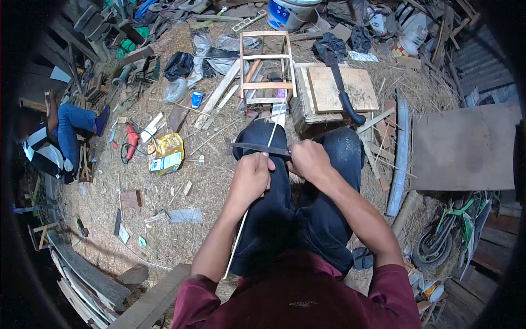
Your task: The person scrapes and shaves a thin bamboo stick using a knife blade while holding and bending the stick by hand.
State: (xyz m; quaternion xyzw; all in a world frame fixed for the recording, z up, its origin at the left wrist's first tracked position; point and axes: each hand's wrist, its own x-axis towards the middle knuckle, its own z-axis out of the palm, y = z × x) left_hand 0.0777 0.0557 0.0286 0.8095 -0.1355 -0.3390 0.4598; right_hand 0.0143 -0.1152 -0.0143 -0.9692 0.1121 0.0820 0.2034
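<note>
My left hand [252, 176] is closed round a long thin pale strip [237, 241] that runs from near the wooden frame down past my left thigh. In my right hand [308, 160] is the handle of a knife [255, 147]. Its dark blade points left and lies across the strip, just beyond my left hand and above my knees. A small wooden frame [268, 86] stands beyond my knees. To its right, a large blade with a black curved handle [349, 108] rests on a wooden block [359, 90].
Another person [76, 123] sits at the far left. A red power tool [130, 143] and a yellow packet [167, 153] lie on the straw-strewn ground. At the right are a brown board [466, 148] and a green bike [446, 230]. A bucket [290, 13] stands at the back.
</note>
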